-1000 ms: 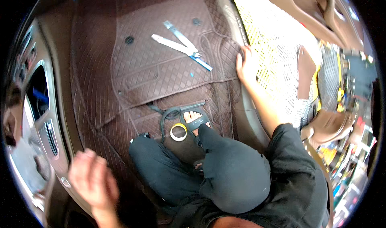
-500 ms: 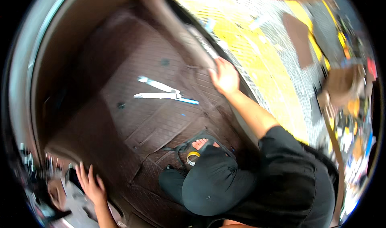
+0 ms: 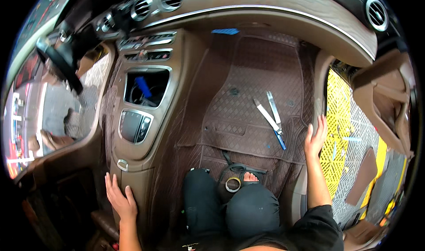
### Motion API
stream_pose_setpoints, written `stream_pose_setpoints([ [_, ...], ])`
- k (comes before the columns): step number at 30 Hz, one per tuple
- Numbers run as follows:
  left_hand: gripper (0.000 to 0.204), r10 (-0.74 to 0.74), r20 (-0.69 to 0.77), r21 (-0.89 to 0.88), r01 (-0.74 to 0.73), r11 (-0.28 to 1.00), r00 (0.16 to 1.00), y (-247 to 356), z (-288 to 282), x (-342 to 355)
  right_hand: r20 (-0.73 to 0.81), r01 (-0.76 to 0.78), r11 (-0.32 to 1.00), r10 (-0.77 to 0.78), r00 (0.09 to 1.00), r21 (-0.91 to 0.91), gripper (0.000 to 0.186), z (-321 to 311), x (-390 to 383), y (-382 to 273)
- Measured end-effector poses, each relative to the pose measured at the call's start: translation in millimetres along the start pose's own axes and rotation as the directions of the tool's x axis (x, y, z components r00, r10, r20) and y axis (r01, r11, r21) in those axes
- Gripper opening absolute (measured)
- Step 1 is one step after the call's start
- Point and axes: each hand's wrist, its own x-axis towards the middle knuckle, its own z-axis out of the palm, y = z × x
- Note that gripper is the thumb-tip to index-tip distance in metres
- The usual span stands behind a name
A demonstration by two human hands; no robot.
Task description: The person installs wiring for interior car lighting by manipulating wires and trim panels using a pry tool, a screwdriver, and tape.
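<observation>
My left hand (image 3: pixel 120 198) lies on the edge of the brown centre console (image 3: pixel 133 180), fingers stretched and apart. At the right, my right hand (image 3: pixel 315 138) rests with straight fingers on the door sill trim (image 3: pixel 319 91). Neither holds anything. Between them, on the quilted brown floor mat (image 3: pixel 248 80), lie two slim, flat, silvery-white tools, one long tool (image 3: pixel 265 113) and a second tool (image 3: pixel 273 107), their lower ends close together. A blue handle or pen-like piece (image 3: pixel 280 140) sits at those ends. A roll of tape (image 3: pixel 233 184) stands beside my foot.
The dashboard (image 3: pixel 248 18) curves across the far side. A blue object (image 3: pixel 143 87) sits in the open console compartment (image 3: pixel 128 89); a blue strip (image 3: pixel 226 31) is under the dashboard. The steering wheel (image 3: pixel 57 58) is far left. An open door (image 3: pixel 385 91) is at the right.
My view has turned, bringing the dashboard and console into sight. My left hand now lies on the console; my right hand stays at the door sill. The tools remain on the mat.
</observation>
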Motion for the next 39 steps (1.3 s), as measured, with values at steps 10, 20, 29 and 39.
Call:
stream_pose_setpoints([
  [10, 0.066, -0.131, 0.079, -0.117, 0.14, 0.983, 0.988, -34, 11, -25, -0.278, 0.89, 0.307, -0.871, 0.406, 0.338, 0.034, 7, 243, -406],
  [20, 0.069, -0.191, 0.192, -0.189, 0.228, 0.955, 0.963, -58, 8, -22, 0.202, 0.635, 0.324, -0.945, 0.259, 0.701, 0.042, 66, 19, -627],
  [29, 0.057, -0.236, 0.237, -0.275, 0.298, 0.914, 0.942, -61, 20, -24, 0.291, 0.623, 0.326, -0.943, 0.16, 0.711, 0.038, 69, -20, -658],
  [39, 0.058, -0.315, 0.229, -0.327, 0.378, 0.866, 0.921, -63, 21, -33, 0.352, 0.604, 0.32, -0.934, 0.069, 0.73, 0.026, 52, -73, -683],
])
